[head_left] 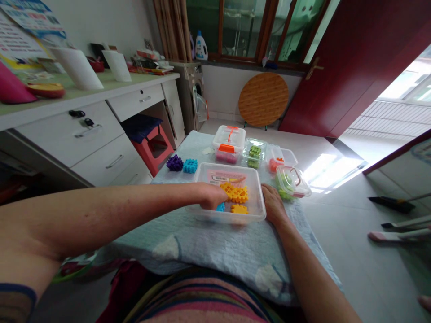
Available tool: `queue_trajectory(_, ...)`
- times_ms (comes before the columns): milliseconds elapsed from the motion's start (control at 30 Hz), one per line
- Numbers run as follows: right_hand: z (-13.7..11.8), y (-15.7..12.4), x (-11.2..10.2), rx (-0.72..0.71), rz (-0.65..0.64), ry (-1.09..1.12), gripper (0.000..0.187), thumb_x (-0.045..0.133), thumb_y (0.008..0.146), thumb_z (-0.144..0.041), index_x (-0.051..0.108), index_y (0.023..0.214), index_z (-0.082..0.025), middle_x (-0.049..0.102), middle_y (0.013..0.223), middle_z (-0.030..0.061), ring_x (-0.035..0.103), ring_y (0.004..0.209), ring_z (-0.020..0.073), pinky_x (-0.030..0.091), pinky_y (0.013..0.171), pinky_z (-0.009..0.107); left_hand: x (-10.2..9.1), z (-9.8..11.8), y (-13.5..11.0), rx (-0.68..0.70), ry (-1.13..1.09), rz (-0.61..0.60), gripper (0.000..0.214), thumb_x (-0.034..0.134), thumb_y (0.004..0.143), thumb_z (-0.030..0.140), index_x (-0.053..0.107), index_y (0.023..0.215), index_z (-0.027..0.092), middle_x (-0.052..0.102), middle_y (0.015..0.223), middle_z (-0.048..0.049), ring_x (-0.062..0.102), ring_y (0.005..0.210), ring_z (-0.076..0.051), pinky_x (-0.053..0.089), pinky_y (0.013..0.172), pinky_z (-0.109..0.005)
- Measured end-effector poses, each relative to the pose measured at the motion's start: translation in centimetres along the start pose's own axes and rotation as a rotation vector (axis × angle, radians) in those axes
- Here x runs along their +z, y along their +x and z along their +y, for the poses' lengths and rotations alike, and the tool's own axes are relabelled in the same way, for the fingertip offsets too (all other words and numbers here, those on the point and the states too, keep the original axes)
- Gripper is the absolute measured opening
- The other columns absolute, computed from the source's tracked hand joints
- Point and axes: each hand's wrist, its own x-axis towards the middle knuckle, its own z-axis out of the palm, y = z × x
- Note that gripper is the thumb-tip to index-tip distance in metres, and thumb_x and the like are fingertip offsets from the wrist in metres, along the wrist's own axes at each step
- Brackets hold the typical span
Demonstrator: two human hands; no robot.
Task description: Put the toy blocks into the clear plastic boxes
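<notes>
A clear plastic box stands on the cloth-covered table, with yellow toothed building pieces and a flat yellow piece inside. My left hand reaches down into its left half, fingers bent beside the yellow pieces. Just under the fingers shows a bit of a blue piece; the fingertips are partly hidden, and what they grip cannot be made out. Against the box's right wall, my right hand holds the side from outside. Left of the box sit a purple toothed cluster and a blue toothed cube.
Behind the box stand a lidded box with orange clips, a clear container with green pieces and one with red pieces. A handled container sits near the table's right edge. A red stool is at the left.
</notes>
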Motion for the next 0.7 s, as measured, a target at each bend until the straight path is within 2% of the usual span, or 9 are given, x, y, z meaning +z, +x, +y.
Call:
queue_trajectory(167, 0.0, 0.0, 0.1, 0.007, -0.008, 0.002, 0.041, 0.047, 0.09, -0.024, 0.066, 0.124, -0.015, 0.063, 0.132, 0.0145, 0.058, 0.123, 0.0281, 0.043, 0.11, 0.042, -1.2, 0.2, -1.1, -0.013, 0.015, -0.1, 0.037, 0.061, 0.073, 0.017, 0.072, 0.108, 0.014, 0.075, 0.099, -0.0124, 0.066, 0.084, -0.026, 0.05, 0.069, -0.032)
queue_trajectory(300, -0.1, 0.0, 0.1, 0.005, -0.001, -0.009, 0.041, 0.046, 0.09, -0.024, 0.066, 0.124, -0.014, 0.063, 0.132, 0.0148, 0.057, 0.123, 0.0287, 0.042, 0.111, 0.043, -1.4, 0.2, -2.0, -0.073, -0.056, -0.009, 0.037, 0.056, 0.072, 0.013, 0.072, 0.106, 0.013, 0.074, 0.1, -0.0142, 0.066, 0.086, -0.026, 0.05, 0.074, -0.033)
queue_trajectory(400, -0.1, 0.0, 0.2, 0.007, -0.005, -0.015, 0.041, 0.046, 0.09, -0.024, 0.067, 0.124, -0.015, 0.064, 0.132, 0.0142, 0.057, 0.124, 0.0283, 0.041, 0.111, 0.042, -0.9, 0.1, -2.3, -0.122, -0.261, 0.087, 0.04, 0.057, 0.071, 0.015, 0.068, 0.11, 0.012, 0.072, 0.104, -0.0144, 0.065, 0.09, -0.026, 0.049, 0.074, -0.03)
queue_trajectory(500, -0.1, 0.0, 0.2, 0.01, -0.002, -0.022, 0.041, 0.046, 0.089, -0.025, 0.067, 0.124, -0.016, 0.064, 0.131, 0.0133, 0.058, 0.123, 0.0278, 0.042, 0.11, 0.041, -0.2, 0.4, -2.5, -0.206, -0.577, 0.141, 0.047, 0.059, 0.068, 0.018, 0.062, 0.115, 0.017, 0.07, 0.109, -0.0096, 0.063, 0.097, -0.024, 0.049, 0.072, -0.027)
queue_trajectory(600, 0.0, 0.0, 0.3, 0.003, 0.009, -0.021, 0.042, 0.046, 0.089, -0.025, 0.067, 0.124, -0.016, 0.065, 0.131, 0.0138, 0.058, 0.122, 0.0283, 0.044, 0.109, 0.042, 0.3, 0.7, -2.5, -0.345, -0.848, 0.157, 0.047, 0.06, 0.068, 0.019, 0.059, 0.115, 0.022, 0.067, 0.113, -0.0058, 0.061, 0.099, -0.022, 0.048, 0.07, -0.026)
queue_trajectory(700, 0.2, 0.0, 0.4, -0.01, 0.013, -0.016, 0.042, 0.045, 0.09, -0.026, 0.066, 0.126, -0.017, 0.064, 0.131, 0.014, 0.058, 0.121, 0.0284, 0.044, 0.108, 0.043, 0.6, 0.8, -2.2, -0.441, -0.952, 0.131, 0.038, 0.06, 0.067, 0.017, 0.058, 0.104, 0.022, 0.065, 0.101, -0.004, 0.06, 0.09, -0.019, 0.046, 0.067, -0.025)
